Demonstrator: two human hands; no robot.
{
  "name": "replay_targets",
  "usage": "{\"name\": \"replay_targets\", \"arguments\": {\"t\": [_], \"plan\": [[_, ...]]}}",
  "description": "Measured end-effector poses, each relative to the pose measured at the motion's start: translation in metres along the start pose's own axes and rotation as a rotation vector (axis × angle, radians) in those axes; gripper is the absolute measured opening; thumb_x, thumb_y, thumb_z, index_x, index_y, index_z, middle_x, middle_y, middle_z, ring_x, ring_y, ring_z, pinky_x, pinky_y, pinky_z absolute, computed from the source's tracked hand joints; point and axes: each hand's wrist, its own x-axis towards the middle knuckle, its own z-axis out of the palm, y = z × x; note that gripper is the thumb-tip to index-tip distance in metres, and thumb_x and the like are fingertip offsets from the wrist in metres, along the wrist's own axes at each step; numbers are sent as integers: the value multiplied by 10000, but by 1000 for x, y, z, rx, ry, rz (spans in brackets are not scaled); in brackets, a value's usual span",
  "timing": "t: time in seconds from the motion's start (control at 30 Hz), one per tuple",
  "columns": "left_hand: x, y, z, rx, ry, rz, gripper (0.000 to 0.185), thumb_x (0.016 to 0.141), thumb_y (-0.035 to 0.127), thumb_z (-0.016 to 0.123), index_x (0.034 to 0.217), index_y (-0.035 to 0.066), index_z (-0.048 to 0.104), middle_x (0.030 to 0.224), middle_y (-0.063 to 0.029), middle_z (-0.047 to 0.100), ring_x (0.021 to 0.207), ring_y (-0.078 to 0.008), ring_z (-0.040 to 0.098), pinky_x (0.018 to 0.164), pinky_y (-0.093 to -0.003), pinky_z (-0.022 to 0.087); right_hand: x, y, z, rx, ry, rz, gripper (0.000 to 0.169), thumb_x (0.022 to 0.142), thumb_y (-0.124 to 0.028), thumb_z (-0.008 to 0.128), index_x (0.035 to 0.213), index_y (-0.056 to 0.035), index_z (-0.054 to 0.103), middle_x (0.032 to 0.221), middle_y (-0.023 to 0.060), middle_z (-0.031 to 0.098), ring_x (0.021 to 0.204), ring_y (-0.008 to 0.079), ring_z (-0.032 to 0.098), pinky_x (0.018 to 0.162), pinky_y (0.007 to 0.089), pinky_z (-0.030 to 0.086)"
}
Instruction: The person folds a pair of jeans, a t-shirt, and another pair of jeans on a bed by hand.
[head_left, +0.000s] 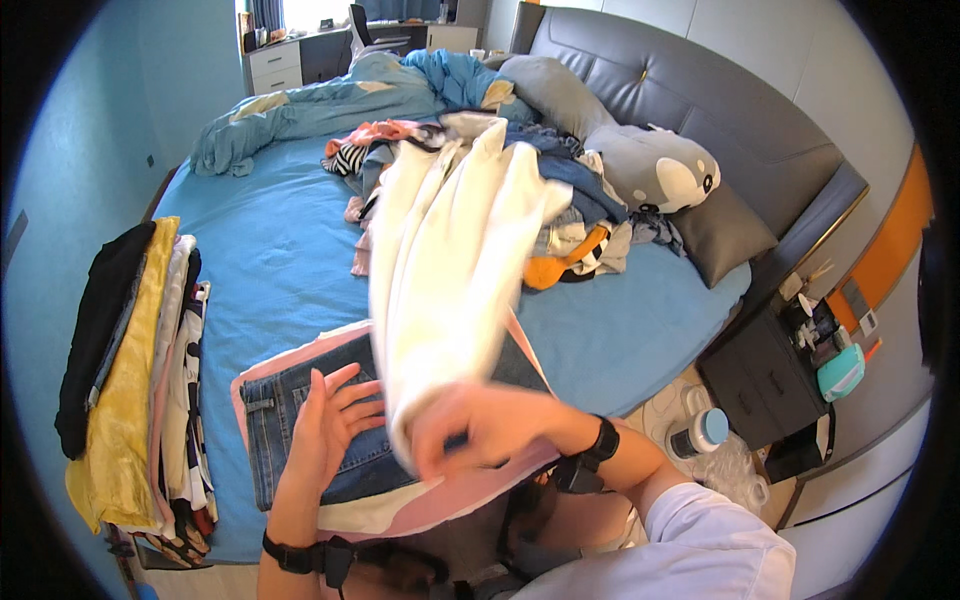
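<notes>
My right hand (480, 431) is closed on the lower end of a white cloth garment (450, 277), which is blurred and stretches over the bed to a heap of mixed clothes (585, 180). My left hand (334, 420) holds nothing, its fingers apart, above folded blue denim jeans (274, 427). The jeans lie on a pink and cream cloth (442, 502) at the near edge of the bed. Part of the jeans is hidden behind the white garment and my right hand.
On the blue bed sheet (255, 225), a stack of folded clothes (124, 375) stands at left. A rumpled blue duvet (330, 112) lies at the far side. A grey plush toy (652, 165) rests by the headboard (675, 90). A dark nightstand (761, 382) and a white tub (697, 435) are at right.
</notes>
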Motion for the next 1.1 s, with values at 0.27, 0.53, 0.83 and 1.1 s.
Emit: {"name": "replay_targets", "arguments": {"t": [0.27, 0.53, 0.83, 1.1], "plan": [[10, -14, -5, 86, 167, -57, 366, 978, 165, 680, 1275, -33, 599, 1186, -93, 693, 1032, -148, 664, 890, -302, 532, -42, 34, -22, 87, 75, 209, 180, 927, -143, 766, 1041, -40, 672, 888, 9, 724, 781, 102, 690, 674, 264, 542], [5, -14, -17, 197, 192, -46, 346, 996, 182, 657, 1281, -7, 608, 1169, -74, 706, 982, -113, 679, 849, -275, 550, -33, 55, -38, -703, 698, 133, 371, 818, -134, 837, 1120, -46, 640, 1081, 97, 603, 900, 170, 617, 740, 289, 509], [18, -27, -6, 424, 147, 63, 331, 965, 174, 689, 1219, -22, 606, 1110, -68, 694, 973, -105, 640, 835, -280, 529, -2, 55, -13, -801, 376, 113, 361, 829, -107, 760, 1173, -89, 650, 1337, 154, 547, 1138, 368, 590, 975, 425, 499], [19, -30, -13, 617, 50, 32, 364, 974, 150, 693, 1276, -29, 596, 1118, -45, 684, 975, -74, 620, 836, -256, 525, 5, 76, -7, -904, 386, 92, 169, 841, -9, 689, 1010, -26, 693, 1284, 165, 593, 1058, 347, 644, 873, 430, 540]]}}
